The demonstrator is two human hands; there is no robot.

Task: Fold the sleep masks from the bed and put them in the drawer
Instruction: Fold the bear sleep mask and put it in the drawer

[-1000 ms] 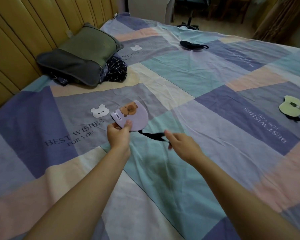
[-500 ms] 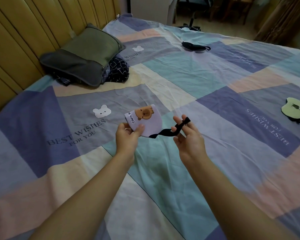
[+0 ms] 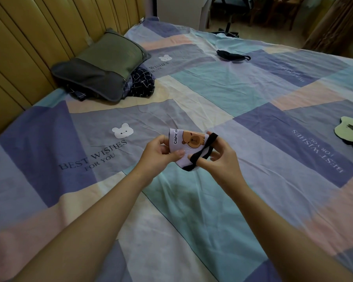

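Both hands' fingers (image 3: 177,154) grip the folded lilac capybara-print sleep mask (image 3: 189,146); the black mask (image 3: 229,55) far off and the pale-green mask (image 3: 348,130) at right remain on the bed (image 3: 212,200).

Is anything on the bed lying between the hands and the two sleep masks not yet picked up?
Nothing visible does. Bare bedspread separates the hands from the black mask and the pale green mask.

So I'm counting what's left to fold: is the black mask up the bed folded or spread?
Spread: the black mask lies flat and open on the bedspread, its strap looping out.
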